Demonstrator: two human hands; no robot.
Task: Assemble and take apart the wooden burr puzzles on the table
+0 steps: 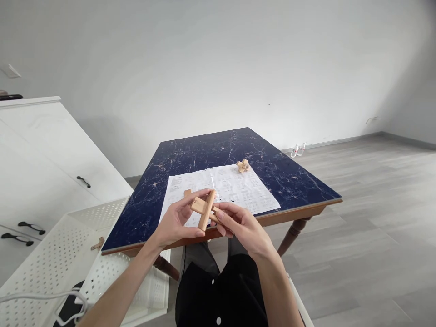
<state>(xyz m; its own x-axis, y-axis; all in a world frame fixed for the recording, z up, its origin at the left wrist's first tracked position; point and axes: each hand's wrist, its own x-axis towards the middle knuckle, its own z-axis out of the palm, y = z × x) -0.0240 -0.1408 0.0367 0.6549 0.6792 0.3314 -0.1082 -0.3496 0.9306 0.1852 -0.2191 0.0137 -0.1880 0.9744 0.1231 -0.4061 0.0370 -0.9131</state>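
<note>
Both hands hold interlocking wooden puzzle pieces (206, 211) just above the near edge of the table. My left hand (175, 222) is closed on them, thumb at the lower end of a long bar and fingers at its upper end. From the right, my right hand (240, 222) pinches the end of a piece that joins the bar crosswise. Fingers hide part of the joint. Behind the left fingers, another wooden piece (187, 193) shows in part. A printed paper sheet (259, 195) lies under and beyond the hands.
An assembled wooden puzzle (243, 166) sits on the sheet's far right corner. The dark blue marbled table (204, 150) stands near the wall. At left are a white perforated basket (47, 254), a loose wooden piece (98, 244), a white cable (41, 297) and a cabinet (51, 154). Bottles (298, 150) stand on the floor.
</note>
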